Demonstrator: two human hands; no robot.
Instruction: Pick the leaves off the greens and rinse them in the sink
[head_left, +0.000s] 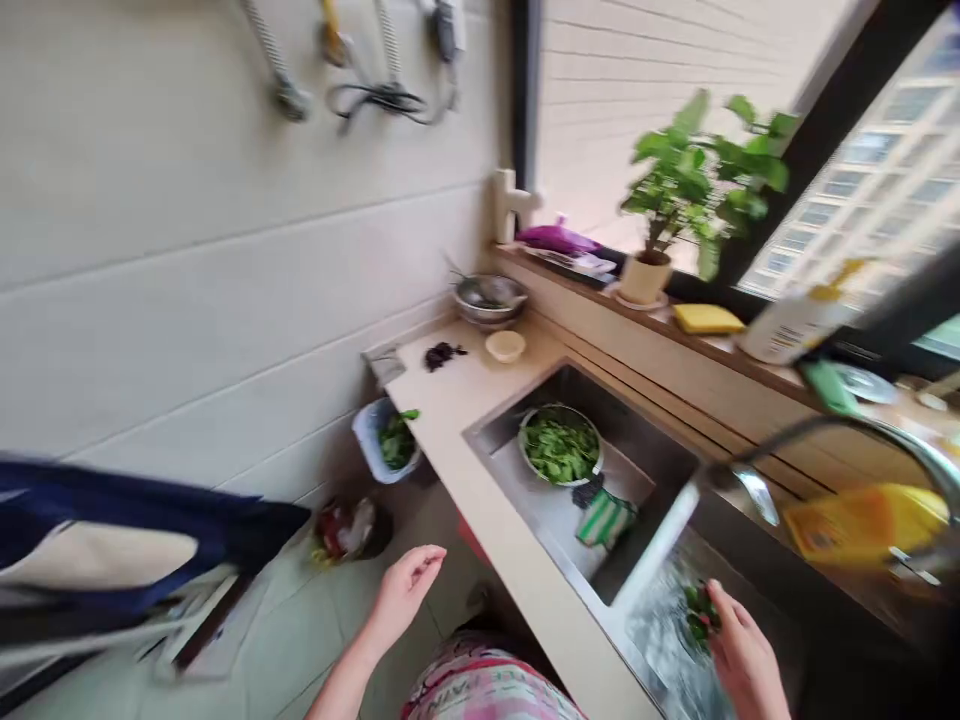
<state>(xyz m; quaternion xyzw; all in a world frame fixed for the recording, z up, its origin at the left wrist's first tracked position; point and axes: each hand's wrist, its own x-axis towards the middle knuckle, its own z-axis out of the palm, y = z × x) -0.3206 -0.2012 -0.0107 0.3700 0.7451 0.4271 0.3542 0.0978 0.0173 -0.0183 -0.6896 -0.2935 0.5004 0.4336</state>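
Observation:
My right hand point(742, 645) is in the right sink basin, fingers closed around a small bunch of leafy greens point(699, 618) beside the running water point(656, 550). My left hand point(409, 585) hangs over the floor in front of the counter, its fingers curled together with nothing visible in them. A round colander point(598, 468) full of picked green leaves point(561, 448) stands in the left sink basin point(510, 480). Next to it lies a green-and-white striped cloth or sponge point(606, 518), touching a dark scrubber point(589, 490).
The faucet point(817, 425) arches over the right basin, near a yellow bottle point(866, 520). A metal bowl point(489, 300), a small pale bowl point(505, 346) and dark scraps point(441, 355) sit on the counter. Below its edge are a blue bin point(367, 440) with greens and a filled trash bin point(375, 530).

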